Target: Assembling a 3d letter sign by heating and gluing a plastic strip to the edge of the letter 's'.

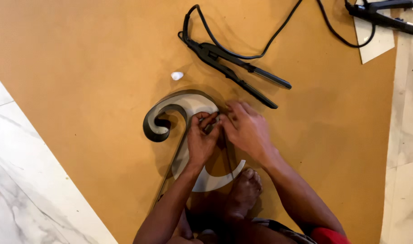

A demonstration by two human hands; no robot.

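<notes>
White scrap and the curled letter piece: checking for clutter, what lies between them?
Only bare brown board separates white scrap and letter piece, head view.

The big sheet of board [80, 68] on the floor is plain tan brown, and the floor tiles [30, 180] around it are white marble with grey veins. The curved letter shape [188, 106] is pale grey on its face with a dark grey edge. The clamp tool [238, 74] and its cord are black, a small white scrap [176, 75] lies near it, and a bit of red cloth [326, 236] shows at the bottom.
</notes>
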